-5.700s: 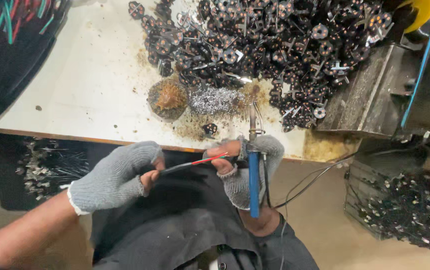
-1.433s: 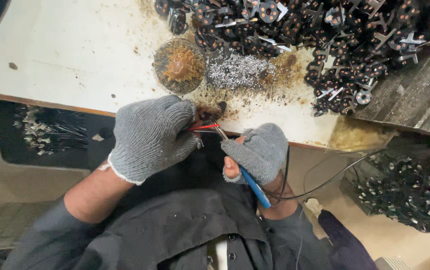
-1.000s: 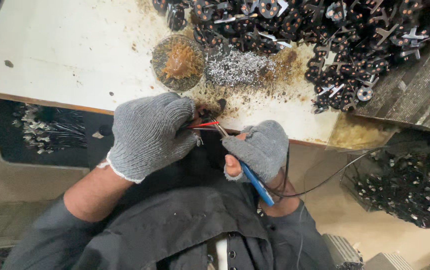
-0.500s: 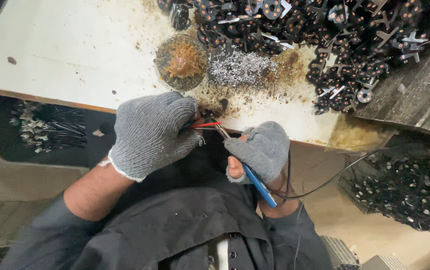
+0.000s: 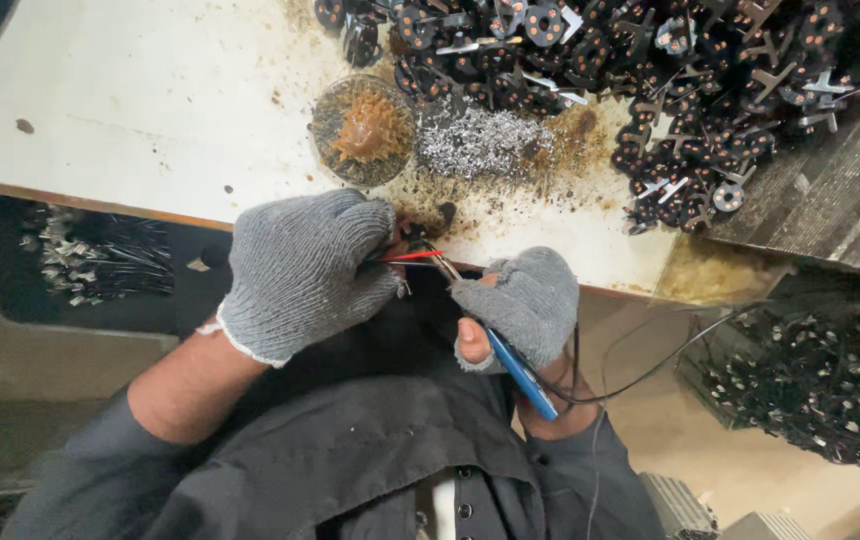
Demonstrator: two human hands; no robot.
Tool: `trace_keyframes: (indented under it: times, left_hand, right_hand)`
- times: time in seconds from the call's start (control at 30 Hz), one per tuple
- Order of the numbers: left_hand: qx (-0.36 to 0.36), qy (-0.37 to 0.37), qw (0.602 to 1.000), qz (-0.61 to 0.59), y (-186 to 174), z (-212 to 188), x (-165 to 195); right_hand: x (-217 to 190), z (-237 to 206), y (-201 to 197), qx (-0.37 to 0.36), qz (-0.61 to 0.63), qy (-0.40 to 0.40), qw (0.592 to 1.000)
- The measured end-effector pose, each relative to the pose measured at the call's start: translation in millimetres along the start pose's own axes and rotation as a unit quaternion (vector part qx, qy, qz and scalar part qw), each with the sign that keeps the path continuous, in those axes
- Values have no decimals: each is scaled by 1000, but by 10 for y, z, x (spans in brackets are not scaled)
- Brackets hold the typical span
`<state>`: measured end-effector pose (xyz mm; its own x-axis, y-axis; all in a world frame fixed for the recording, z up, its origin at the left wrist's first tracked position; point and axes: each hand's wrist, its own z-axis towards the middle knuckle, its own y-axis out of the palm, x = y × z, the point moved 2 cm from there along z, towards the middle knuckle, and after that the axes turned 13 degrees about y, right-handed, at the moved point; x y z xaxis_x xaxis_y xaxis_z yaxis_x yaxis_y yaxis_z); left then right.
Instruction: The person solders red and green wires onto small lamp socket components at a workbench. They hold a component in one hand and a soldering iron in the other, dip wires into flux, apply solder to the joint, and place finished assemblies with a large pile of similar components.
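Both my hands wear grey knit gloves and work at the near edge of a white table (image 5: pixel 120 110). My left hand (image 5: pixel 300 270) is closed around a small dark part with a red wire (image 5: pixel 412 256) sticking out toward the right. My right hand (image 5: pixel 522 305) grips a soldering iron with a blue handle (image 5: pixel 522 373). Its metal tip (image 5: pixel 440 260) touches the red wire by the left hand's fingers. A black cord (image 5: pixel 650 365) runs from the iron off to the right.
A round dish of brown flux (image 5: pixel 362 130) and a heap of silver solder bits (image 5: pixel 480 140) lie just beyond my hands. A big pile of small black parts (image 5: pixel 650 70) covers the table's far right. More parts fill a bin (image 5: pixel 810 400) at the lower right and a bundle (image 5: pixel 90 265) under the table's left.
Seconds ago the iron stood upright and my hands were apart. They have since come together, with the iron tip held at the red wire; in the last second almost nothing moved.
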<state>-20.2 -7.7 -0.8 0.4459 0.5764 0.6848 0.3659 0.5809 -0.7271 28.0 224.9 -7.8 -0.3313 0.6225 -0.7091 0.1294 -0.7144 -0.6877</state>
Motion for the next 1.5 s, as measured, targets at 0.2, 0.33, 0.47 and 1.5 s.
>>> trace_keyframes:
  times: [0.2,0.33,0.47,1.5]
  left_hand:
    - [-11,-11,1000,6,12,15,-7]
    - [-10,-7,1000,10,7,16,-14]
    - [-13,-8,1000,5,5,11,-14]
    - [7,2,1000,-11,-16,-5,-18]
  right_hand:
    - [13,19,-31,-24,-9,-3,1000]
    - [-17,10,-24,0,11,23,1000]
    - [-72,-33,-34,54,48,85,994]
    - [-276,365,175,25,123,202,971]
